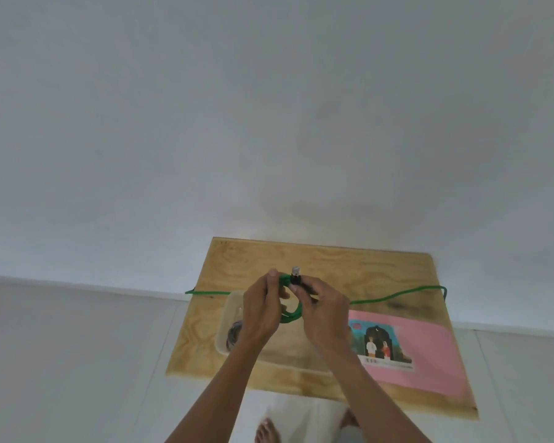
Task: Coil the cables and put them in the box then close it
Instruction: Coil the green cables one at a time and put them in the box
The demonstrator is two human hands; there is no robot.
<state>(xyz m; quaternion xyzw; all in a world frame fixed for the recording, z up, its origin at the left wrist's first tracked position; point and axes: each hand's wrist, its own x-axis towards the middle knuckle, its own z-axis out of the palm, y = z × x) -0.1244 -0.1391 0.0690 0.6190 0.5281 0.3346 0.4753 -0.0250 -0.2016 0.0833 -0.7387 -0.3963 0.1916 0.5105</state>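
step: we are midway through coiling the green cable (397, 295), winding it into loops held above the clear plastic box (229, 310) at centre frame.
left hand (263, 314): our fingers are closed around the bundle of green loops, thumb up near the top; the forearm rises from the lower middle of the frame.
right hand (325, 311): we pinch the cable just below its black and silver plug (296, 274), which points up; the forearm comes in from the lower right.
cable: one tail runs right across the plywood board (349, 260) and bends at its right edge; another strand runs left past the board's left edge.
box: open, low on the board, left of the pink printed sheet (429, 353); a dark coil (234, 335) seems to lie inside already.
lid: we cannot tell where it is.
next: in our judgement, we need to draw in the loose tails loop by loop, then lower the bundle into the box.
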